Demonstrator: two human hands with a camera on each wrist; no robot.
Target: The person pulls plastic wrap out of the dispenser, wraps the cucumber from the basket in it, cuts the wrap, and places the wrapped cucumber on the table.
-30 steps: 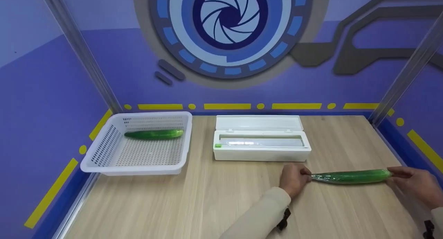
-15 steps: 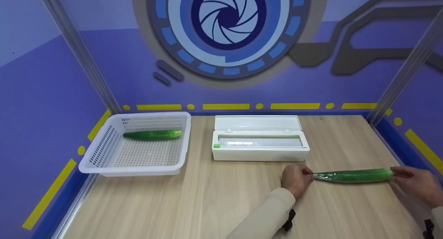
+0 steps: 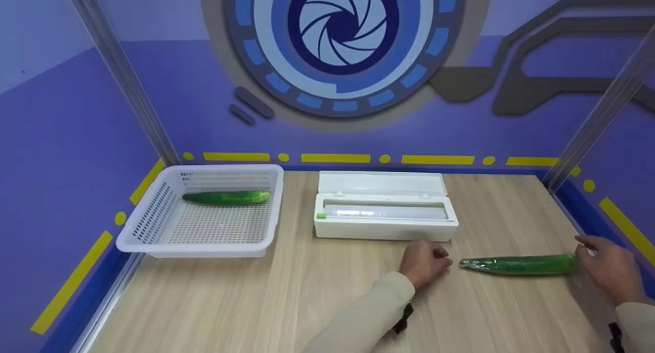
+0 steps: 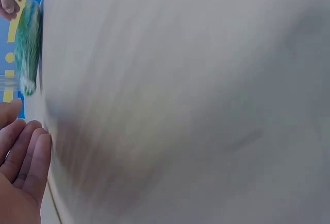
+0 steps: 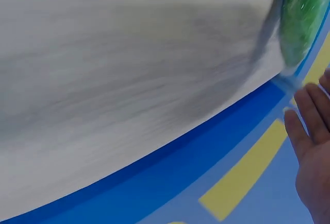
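Observation:
A cucumber wrapped in clear film (image 3: 517, 265) lies lengthwise on the wooden table, between the two hands. My left hand (image 3: 424, 263) is a short gap from its narrow left end, with fingers loosely bent and nothing in them. At the other end, my right hand (image 3: 611, 268) is beside the cucumber's tip, thumb and forefinger apart. In the left wrist view, the fingers of the left hand (image 4: 23, 167) are relaxed, with the shiny wrapped cucumber (image 4: 28, 46) beyond them. The right wrist view shows the right hand (image 5: 314, 147) with extended fingers below the cucumber's end (image 5: 301, 23).
A white cling film dispenser (image 3: 386, 231) stands behind the left hand, lid raised, with a green slider (image 3: 321, 216) at its left. On the left, a white perforated basket (image 3: 204, 249) holds another cucumber (image 3: 227, 197). Blue-purple panels (image 3: 169, 107) enclose the table's back and sides.
Both hands have let go of the ends of the wrapped cucumber. The left hand has drawn away to the left, and the right hand's fingers have lifted off; the cucumber stays on the table.

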